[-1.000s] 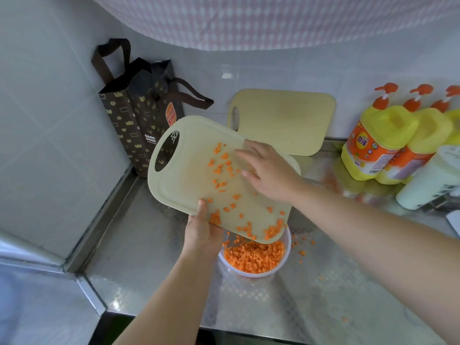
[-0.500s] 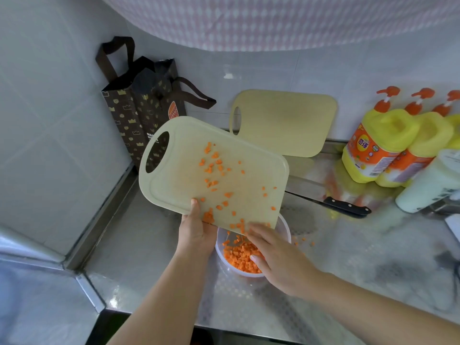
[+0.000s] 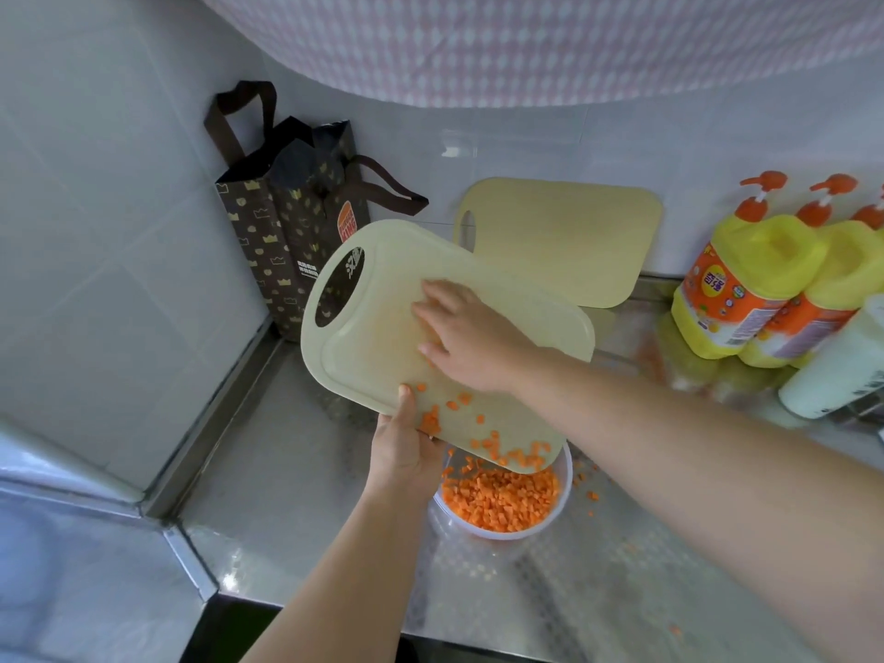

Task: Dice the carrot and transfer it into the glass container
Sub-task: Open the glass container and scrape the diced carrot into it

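Dicing looks finished: no whole carrot is in view. Most of the carrot dice [image 3: 502, 502] already lie in the clear container [image 3: 497, 535], which stands on the steel surface [image 3: 287, 471] toward 6 o'clock from the middle of the view. A cutting board [image 3: 382, 318] is held tilted above it, with its low corner over the container's rim at the container's 12 o'clock. The left hand [image 3: 402, 452] grips the board's near edge, thumb on top and fingers curled underneath. The right hand [image 3: 471, 342] lies flat on the board face with fingers straight, holding nothing, upslope of the leftovers. The leftover pieces [image 3: 488, 442] cling to the lower part of the board, thickest near the low corner; the upper part is bare. Judgement: the transfer is nearly done, and what remains is sweeping these last pieces down and perhaps gathering strays. A few stray bits [image 3: 592, 495] sit on the surface at the container's 3 o'clock. Around: a second board [image 3: 564, 241] leans on the tiled wall at 12 o'clock, a dark paper bag [image 3: 287, 241] stands in the corner at 10 o'clock, and yellow pump bottles [image 3: 751, 279] and a white bottle [image 3: 832, 370] stand at 2 to 3 o'clock. All of these are well apart from the pour path. The only hindrance is that the board hides the far rim, so pieces sliding off the corner's side may miss.
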Tool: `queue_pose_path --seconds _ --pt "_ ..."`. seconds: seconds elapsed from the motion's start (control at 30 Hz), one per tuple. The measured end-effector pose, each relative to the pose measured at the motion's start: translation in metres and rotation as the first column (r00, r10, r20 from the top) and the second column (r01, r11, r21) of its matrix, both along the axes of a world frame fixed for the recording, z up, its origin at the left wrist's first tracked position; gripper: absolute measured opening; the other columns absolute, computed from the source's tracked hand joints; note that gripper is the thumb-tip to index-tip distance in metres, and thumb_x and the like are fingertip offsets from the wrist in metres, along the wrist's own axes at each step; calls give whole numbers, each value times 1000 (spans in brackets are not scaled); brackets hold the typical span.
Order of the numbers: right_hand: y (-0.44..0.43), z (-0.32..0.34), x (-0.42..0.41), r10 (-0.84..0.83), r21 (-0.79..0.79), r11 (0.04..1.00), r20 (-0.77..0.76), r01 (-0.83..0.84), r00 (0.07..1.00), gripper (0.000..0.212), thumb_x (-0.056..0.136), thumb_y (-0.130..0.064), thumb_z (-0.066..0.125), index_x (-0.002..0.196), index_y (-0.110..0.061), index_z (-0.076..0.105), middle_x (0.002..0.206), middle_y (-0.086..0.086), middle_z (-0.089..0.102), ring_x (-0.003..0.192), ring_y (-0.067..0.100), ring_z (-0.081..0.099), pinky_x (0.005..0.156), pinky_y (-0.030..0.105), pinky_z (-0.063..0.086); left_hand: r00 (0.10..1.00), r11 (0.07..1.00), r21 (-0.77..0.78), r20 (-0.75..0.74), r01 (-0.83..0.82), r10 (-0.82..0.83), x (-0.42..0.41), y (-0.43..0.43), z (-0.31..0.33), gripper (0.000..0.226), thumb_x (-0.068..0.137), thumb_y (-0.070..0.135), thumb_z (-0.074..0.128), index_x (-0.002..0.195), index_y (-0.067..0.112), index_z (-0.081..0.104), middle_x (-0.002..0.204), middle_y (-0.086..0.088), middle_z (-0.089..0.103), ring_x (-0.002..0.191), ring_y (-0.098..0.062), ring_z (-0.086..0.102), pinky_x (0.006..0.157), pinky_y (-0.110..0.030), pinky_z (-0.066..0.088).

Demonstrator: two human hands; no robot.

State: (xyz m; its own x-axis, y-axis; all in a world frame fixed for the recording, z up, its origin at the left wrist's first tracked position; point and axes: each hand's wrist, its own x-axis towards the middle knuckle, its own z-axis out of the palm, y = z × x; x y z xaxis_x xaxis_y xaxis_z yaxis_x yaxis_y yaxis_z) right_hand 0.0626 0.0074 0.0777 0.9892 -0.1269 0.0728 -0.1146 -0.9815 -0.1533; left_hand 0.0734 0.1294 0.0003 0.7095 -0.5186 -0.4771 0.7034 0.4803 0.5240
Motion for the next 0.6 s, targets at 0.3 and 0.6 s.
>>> queue_pose_path --seconds 0.3,0.6 --pt "25 -86 -98 272 -212 944 65 -253 960 42 86 -34 53 118 -10 65 129 6 58 127 19 38 113 29 23 1000 1000 14 4 14 -14 2 -3 -3 38 100 28 44 135 13 45 130 -16 58 110 -32 59 94 -45 47" --pt "-7 -32 -61 43 24 998 244 -50 969 37 94 -23 49 127 -11 57 138 12 50 125 32 46 102 44 43 999 1000 11 -19 29 -29 -1 -3 5 31 99 25 48 129 26 51 106 4 66 92 -14 62 70 -34 51"
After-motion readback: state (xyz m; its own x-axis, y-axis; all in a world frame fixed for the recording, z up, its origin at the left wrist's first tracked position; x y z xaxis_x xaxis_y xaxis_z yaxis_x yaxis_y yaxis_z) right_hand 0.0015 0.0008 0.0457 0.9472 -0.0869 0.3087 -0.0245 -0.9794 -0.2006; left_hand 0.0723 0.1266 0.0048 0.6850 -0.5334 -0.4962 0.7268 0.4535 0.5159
